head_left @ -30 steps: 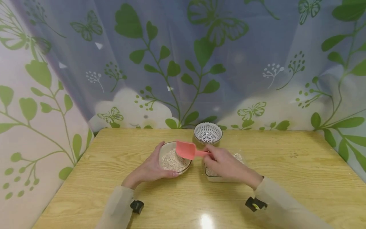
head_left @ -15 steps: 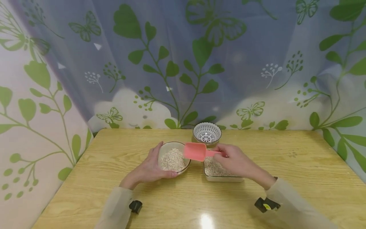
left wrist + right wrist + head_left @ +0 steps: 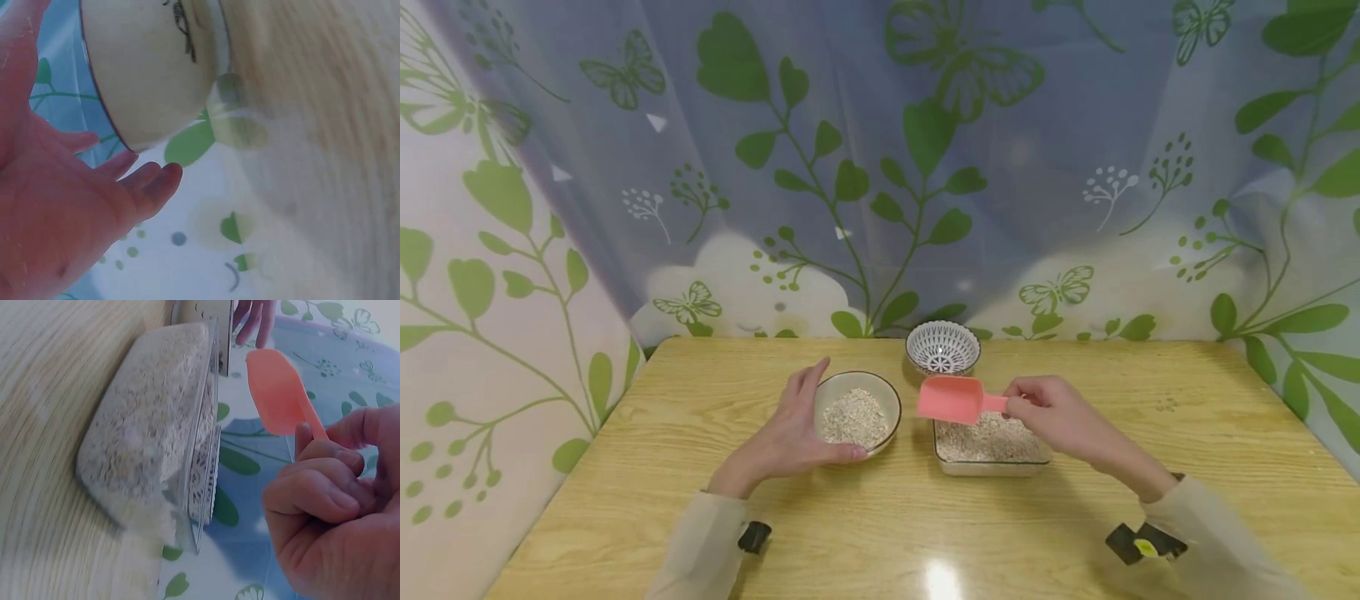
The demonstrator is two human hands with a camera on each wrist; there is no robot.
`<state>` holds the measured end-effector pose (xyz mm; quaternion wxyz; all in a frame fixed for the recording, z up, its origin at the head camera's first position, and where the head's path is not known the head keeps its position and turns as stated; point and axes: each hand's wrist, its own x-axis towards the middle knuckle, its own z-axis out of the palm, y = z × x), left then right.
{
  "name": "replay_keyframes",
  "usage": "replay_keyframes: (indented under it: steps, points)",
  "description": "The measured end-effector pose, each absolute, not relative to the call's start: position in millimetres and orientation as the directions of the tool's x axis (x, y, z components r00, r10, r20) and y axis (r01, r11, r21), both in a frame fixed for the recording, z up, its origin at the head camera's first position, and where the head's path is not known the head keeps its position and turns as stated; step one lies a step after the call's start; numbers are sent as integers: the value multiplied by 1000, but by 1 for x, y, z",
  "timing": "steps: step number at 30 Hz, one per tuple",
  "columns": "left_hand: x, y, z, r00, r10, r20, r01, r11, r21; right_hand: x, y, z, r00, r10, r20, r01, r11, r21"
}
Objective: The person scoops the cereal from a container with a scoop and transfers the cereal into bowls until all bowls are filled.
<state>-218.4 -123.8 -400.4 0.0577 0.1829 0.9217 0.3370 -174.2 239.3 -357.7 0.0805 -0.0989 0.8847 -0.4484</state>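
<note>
In the head view a cream bowl (image 3: pixel 883 392) with a dark rim stands on the table with a heap of oats (image 3: pixel 854 418) in it. My left hand (image 3: pixel 790 429) is spread at its left side, thumb in front and fingers behind; the left wrist view shows the fingers (image 3: pixel 147 194) loosely extended beside the bowl wall (image 3: pixel 150 69). My right hand (image 3: pixel 1063 421) grips the handle of a pink scoop (image 3: pixel 951 400). The scoop is held over the far left part of a rectangular container (image 3: pixel 992 469) filled with oats. No oats show in the scoop.
Behind the container, near the table's back edge, stands a small black-and-white patterned bowl (image 3: pixel 943 348). A few crumbs (image 3: pixel 1167 404) lie on the wooden table (image 3: pixel 1150 450) at the right. A printed curtain (image 3: pixel 820 275) hangs along the back edge.
My right hand has carried the scoop rightward, from over the cream bowl to over the container. The left hand's fingers have loosened from the bowl, which now sits more level.
</note>
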Motion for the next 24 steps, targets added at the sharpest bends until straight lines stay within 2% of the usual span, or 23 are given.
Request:
replay_keyframes:
  steps: [13,24]
  points:
    - [-206,-105,-378,-894,417,165,429,689,584,-168,263,-364,-945,-263,-194,0,594,-804]
    - [-198,-82,-371,-865,460,199,473,619,627,-171,280,-364,-933,-243,-264,42,656,-753]
